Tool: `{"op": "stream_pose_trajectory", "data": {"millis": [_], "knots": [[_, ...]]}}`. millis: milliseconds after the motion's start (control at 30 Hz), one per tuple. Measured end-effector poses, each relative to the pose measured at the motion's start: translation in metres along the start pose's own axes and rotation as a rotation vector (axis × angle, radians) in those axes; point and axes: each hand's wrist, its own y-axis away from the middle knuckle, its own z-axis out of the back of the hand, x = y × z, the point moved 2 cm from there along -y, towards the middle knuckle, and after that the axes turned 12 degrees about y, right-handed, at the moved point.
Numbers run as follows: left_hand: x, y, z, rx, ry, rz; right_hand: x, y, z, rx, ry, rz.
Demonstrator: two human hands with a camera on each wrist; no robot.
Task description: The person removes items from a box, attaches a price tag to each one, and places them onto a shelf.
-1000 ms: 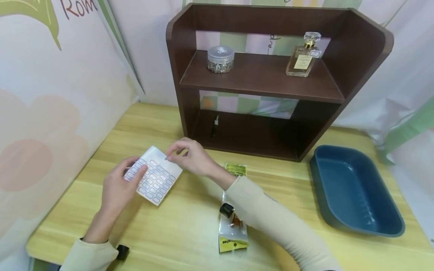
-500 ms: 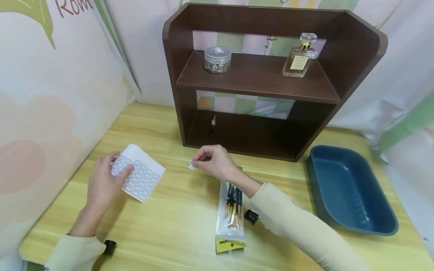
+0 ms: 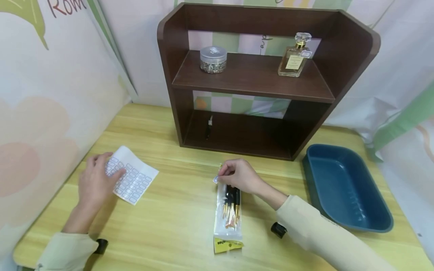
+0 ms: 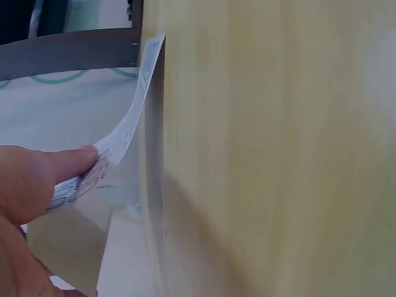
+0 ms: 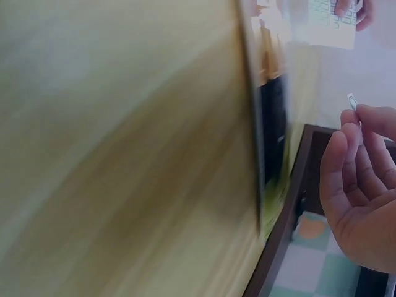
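Note:
My left hand (image 3: 96,182) holds a white sheet of blue-bordered label stickers (image 3: 132,178) between thumb and fingers, over the left part of the table. In the left wrist view that sheet (image 4: 127,127) is seen nearly edge-on and bends under the thumb. My right hand (image 3: 240,175) pinches one small sticker (image 3: 215,180) between thumb and fingertips. It is over the top end of a clear packet of paintbrushes (image 3: 228,210), which has yellow ends and lies on the table. The right wrist view shows the pinched sticker (image 5: 352,101) sticking out past the fingertips.
A dark brown two-tier shelf (image 3: 251,94) stands at the back. It bears a lidded jar (image 3: 213,60), a perfume bottle (image 3: 293,60) with a sticker on it, and a thin black pen-like item (image 3: 208,128). A blue basin (image 3: 349,188) sits at the right.
My right hand has moved away from the sheet with one sticker, rightward to above the brush packet. My left hand and the sheet have shifted left in the head view.

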Motion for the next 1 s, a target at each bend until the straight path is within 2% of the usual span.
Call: {"op": "stream_pose_trajectory", "data": {"millis": [233,500,733,867,933,1000], "knots": [[0.007,-0.003,-0.001,0.135,-0.112,0.005,-0.017,0.013,0.007,0.054,0.028,-0.051],[0.013,-0.004,-0.003,0.252,-0.176,0.084,-0.035,0.019,0.01,0.057,0.05,-0.14],[0.014,-0.005,-0.003,0.349,-0.213,0.136,-0.04,0.019,0.011,0.049,0.064,-0.172],[0.013,-0.006,-0.004,0.355,-0.217,0.128,-0.042,0.018,0.011,0.04,0.102,-0.17],[0.01,-0.005,-0.006,0.317,-0.203,0.09,-0.042,0.017,0.01,0.038,0.118,-0.168],[0.003,-0.004,-0.008,0.259,-0.179,0.027,-0.043,0.017,0.011,0.036,0.134,-0.159]]}}
